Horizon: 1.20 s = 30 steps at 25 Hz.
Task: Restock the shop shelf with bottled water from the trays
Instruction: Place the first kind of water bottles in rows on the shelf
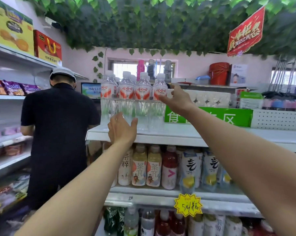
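Several clear water bottles [142, 99] with red-and-white labels and white caps stand in rows on the top white shelf [203, 135]. My left hand [122, 129] is open at the shelf's front edge, just below the front bottles, with nothing in it. My right hand [177, 99] is open beside the rightmost bottle [159, 97], fingertips close to its label; whether they touch is unclear. No tray is in view.
A person in a black shirt [58, 126] stands close on the left, facing the left shelves. Tea and juice bottles [154, 167] fill the shelf below. A green sign [210, 116] and tissue packs [210, 99] sit right of the water.
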Tool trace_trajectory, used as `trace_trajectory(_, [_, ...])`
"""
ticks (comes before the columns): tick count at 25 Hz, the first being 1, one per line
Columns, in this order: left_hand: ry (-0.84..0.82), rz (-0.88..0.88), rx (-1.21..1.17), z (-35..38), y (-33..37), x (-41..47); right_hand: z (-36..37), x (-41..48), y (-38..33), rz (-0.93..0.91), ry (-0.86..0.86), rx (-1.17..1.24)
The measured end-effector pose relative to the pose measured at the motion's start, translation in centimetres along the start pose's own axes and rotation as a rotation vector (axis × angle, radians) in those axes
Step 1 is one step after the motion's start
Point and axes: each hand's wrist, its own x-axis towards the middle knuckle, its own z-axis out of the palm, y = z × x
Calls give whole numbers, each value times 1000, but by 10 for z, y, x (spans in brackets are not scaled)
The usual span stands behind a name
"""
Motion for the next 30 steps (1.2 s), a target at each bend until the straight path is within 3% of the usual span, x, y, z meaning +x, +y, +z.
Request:
trace_trajectory(5, [-38, 32, 88, -45, 4, -23, 0, -53, -21, -40, -124, -316])
trace_trajectory(14, [-200, 66, 266, -71, -40, -98, 49, -172, 6, 93, -279, -436])
trace_trajectory(22, [-479, -41, 396, -32, -150, -189, 129, -292, 88, 235, -503, -440])
trace_trajectory(30, [-742, -361, 474, 16, -304, -305, 229, -426, 182, 465, -876, -329])
